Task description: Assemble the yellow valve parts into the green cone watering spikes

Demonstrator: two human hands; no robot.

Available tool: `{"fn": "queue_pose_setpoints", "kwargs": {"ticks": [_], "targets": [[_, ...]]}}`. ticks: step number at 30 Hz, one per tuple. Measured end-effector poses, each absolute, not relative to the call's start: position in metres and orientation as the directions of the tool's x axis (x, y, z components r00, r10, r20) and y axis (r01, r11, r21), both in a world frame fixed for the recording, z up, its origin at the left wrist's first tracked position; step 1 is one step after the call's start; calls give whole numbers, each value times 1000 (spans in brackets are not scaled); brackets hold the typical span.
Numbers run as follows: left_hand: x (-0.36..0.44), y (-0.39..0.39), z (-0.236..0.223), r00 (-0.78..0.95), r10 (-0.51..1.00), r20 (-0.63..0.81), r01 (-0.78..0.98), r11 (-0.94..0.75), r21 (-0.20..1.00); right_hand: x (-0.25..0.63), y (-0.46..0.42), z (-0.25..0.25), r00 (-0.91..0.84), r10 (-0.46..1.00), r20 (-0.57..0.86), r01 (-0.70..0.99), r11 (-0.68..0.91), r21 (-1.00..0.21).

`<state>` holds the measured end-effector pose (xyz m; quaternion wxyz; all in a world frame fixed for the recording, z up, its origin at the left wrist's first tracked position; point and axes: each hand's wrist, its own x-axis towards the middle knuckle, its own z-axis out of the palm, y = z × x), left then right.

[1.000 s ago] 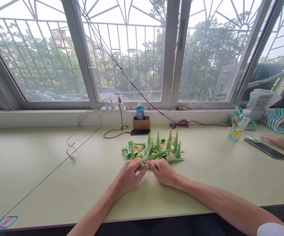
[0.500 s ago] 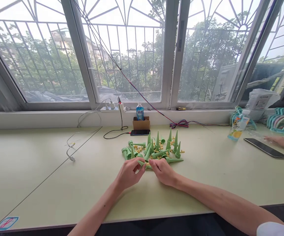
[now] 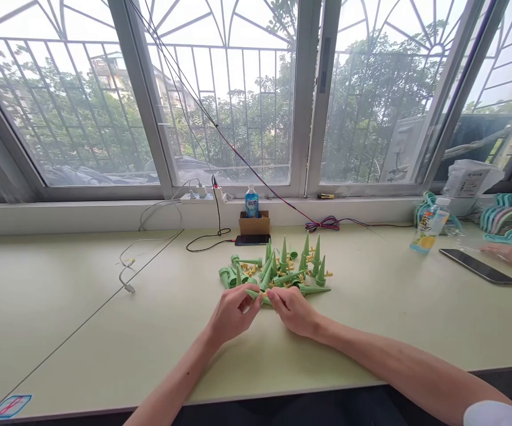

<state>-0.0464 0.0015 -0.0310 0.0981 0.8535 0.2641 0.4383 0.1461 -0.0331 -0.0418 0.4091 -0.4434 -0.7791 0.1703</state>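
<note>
My left hand (image 3: 235,312) is closed round a green plastic watering spike (image 3: 252,293), its pointed end showing above the fingers. Close against it, my right hand (image 3: 295,309) pinches a small yellow valve (image 3: 263,294) at the side of that spike; the fingers hide part of the valve. Just beyond both hands lies a pile of green spikes (image 3: 284,255), several upright and others on their sides. Small yellow valves (image 3: 249,269) are scattered among them, and some stick out of the upright spikes (image 3: 322,272).
Behind the pile are a phone (image 3: 253,239) and a small cardboard box (image 3: 255,225) with a blue bottle (image 3: 252,202). On the right, a drink bottle (image 3: 430,226), another phone (image 3: 478,267), hangers (image 3: 511,216) and another person's hand (image 3: 511,255). A cable (image 3: 127,278) lies left.
My hands have barely shifted, still together on the spike and valve. The other person's hand at the right has moved slightly to the right.
</note>
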Motion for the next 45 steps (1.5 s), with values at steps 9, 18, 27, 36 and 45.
{"fn": "queue_pose_setpoints", "kwargs": {"ticks": [9, 18, 27, 36, 45], "targets": [[-48, 2, -32, 533, 571, 625, 370, -821, 435, 147, -33, -43, -276, 824, 494, 526, 560, -640], [-47, 0, -29, 550, 544, 634, 382, -838, 389, 147, -32, -44, -269, 833, 483, 534, 547, -645], [-47, -3, -25, 558, 515, 651, 390, -855, 342, 147, -31, -45, -275, 829, 487, 548, 551, -630], [-47, -2, -25, 563, 502, 656, 399, -861, 316, 147, -33, -44, -278, 841, 465, 539, 537, -649], [-47, -3, -24, 554, 484, 677, 397, -869, 296, 147, -33, -42, -283, 837, 468, 531, 543, -650]]}}
